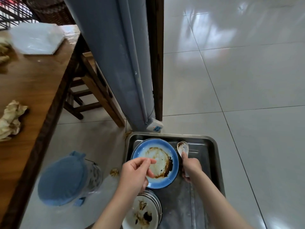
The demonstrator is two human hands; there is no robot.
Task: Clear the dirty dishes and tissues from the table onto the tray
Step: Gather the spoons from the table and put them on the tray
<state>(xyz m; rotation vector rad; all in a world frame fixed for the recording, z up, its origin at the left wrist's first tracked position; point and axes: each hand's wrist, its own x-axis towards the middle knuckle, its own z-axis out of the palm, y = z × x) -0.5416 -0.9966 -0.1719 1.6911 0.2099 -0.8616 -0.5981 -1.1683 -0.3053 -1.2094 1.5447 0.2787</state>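
Tray (212,146) of steel sits on the floor, holding a sauce-stained blue plate (156,162), with a stack of white plates (145,212) at its near end. My right hand (189,167) has its grip clamped on a white spoon (182,147) (bowl pointing away from me) beside the plate. My left hand (137,174) hovers over the plate's rim, fingers loosely curled, apparently holding nothing. Crumpled tissues (11,119) lie on the table (33,83) to my left.

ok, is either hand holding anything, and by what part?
Right hand grips the spoon by its handle, bowl pointing away over the tray. Left hand holds nothing, above the blue plate.
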